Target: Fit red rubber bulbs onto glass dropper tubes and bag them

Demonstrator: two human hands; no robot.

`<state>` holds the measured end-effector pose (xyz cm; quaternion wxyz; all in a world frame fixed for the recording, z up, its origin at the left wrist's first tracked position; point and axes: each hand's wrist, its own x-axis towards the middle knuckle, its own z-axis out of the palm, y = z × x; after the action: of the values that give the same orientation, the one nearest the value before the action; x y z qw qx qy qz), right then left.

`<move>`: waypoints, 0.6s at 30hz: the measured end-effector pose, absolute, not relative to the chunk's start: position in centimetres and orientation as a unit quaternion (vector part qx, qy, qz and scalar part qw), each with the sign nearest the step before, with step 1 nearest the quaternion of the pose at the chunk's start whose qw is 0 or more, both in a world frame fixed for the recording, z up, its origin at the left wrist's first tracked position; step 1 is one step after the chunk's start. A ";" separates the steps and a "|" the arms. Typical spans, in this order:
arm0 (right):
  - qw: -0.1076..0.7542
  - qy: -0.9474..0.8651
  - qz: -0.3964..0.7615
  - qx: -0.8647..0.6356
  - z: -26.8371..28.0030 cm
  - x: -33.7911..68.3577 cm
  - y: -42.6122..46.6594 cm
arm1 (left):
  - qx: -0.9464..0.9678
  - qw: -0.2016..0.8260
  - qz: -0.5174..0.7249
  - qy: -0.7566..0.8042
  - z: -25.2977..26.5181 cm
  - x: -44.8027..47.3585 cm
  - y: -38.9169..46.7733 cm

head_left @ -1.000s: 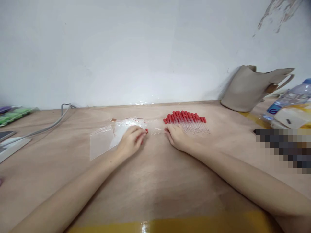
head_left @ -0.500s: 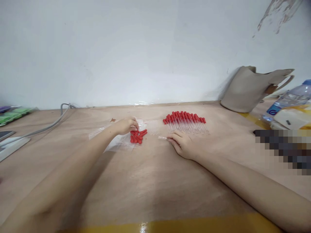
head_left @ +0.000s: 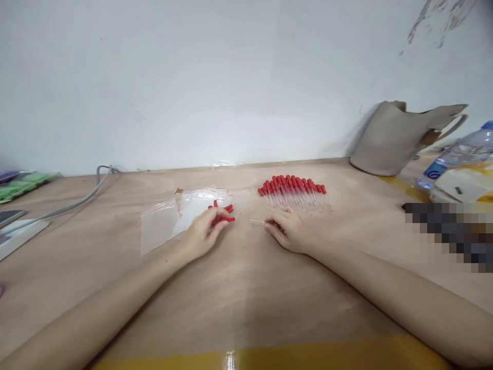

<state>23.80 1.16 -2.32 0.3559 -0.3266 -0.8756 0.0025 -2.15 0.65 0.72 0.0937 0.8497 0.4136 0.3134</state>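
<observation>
My left hand [head_left: 204, 231] pinches a red rubber dropper bulb [head_left: 228, 219] between thumb and fingers, its open end toward the right. Behind that hand, several loose red bulbs [head_left: 227, 208] lie partly hidden on a clear plastic bag [head_left: 188, 208]. My right hand [head_left: 287, 228] is closed on a thin clear glass dropper tube [head_left: 257, 222] that points left, a short gap from the held bulb. Past my right hand, a row of droppers [head_left: 295, 185] lies side by side, red bulbs toward the wall. Bare glass tubes [head_left: 242, 200] lie between the bag and that row.
A beige bag [head_left: 381, 139] leans on the wall at the right, beside a water bottle [head_left: 458, 159] and a white-and-yellow pack [head_left: 466, 182]. A grey cable [head_left: 77, 205] runs along the left, near green packets [head_left: 26, 185]. Yellow tape [head_left: 173, 357] edges the table's front.
My left hand has come off the loose bulbs toward me, now with one bulb pinched in it. My right hand holds the glass tube in nearly the same place.
</observation>
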 end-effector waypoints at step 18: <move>0.333 -0.893 0.003 -0.301 -2.3 22.9 0.3 | 0.834 0.193 0.311 0.414 -0.8 0.4 -0.6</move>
<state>22.90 0.33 -2.31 0.3331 -0.3013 -0.8935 0.0032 0.41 -0.55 -0.82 0.1925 0.8336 0.4139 0.3109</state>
